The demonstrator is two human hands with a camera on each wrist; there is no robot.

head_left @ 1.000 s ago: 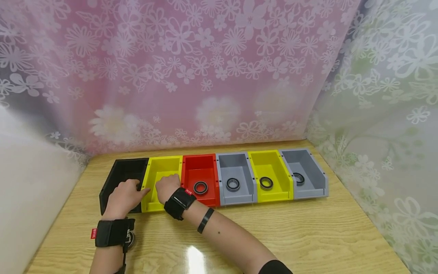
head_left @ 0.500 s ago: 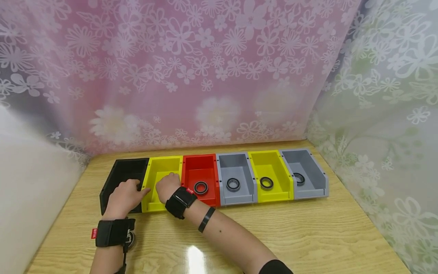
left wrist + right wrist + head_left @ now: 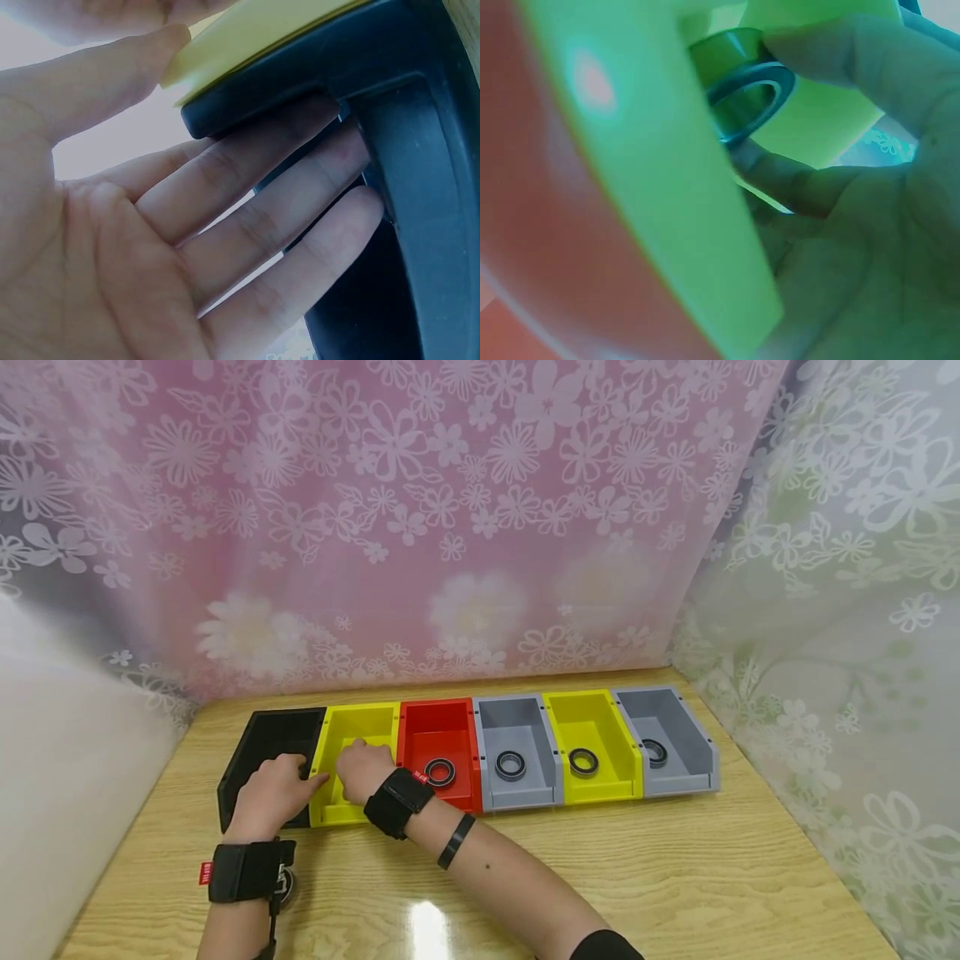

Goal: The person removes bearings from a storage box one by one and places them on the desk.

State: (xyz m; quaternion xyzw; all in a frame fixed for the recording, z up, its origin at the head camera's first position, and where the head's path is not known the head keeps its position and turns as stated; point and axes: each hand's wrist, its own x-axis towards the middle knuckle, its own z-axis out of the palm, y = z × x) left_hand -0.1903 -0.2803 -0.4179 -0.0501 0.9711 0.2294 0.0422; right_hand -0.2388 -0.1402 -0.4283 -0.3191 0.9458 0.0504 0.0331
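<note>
My left hand (image 3: 273, 789) lies over the wall between the black bin (image 3: 273, 727) and the left yellow bin (image 3: 363, 718). In the left wrist view its thumb touches the yellow edge, while its fingers reach inside the black bin, so the joined walls sit between them. My right hand (image 3: 365, 771) is down inside the left yellow bin. There, in the right wrist view, its thumb and index finger pinch a bearing (image 3: 780, 82), which is tilted and partly behind the bin's edge. In the head view the hand hides this bearing.
Rightward the joined row continues: a red bin (image 3: 435, 717), a grey bin (image 3: 512, 714), a yellow bin (image 3: 581, 706) and a grey bin (image 3: 651, 702), each with one bearing inside. A round ring-like thing (image 3: 289, 887) shows partly behind the left wristband. A flowered curtain (image 3: 465, 527) hangs behind.
My right hand has turned and shifted slightly inside the left yellow bin, its wristband moving a little to the right. My left hand stays in place.
</note>
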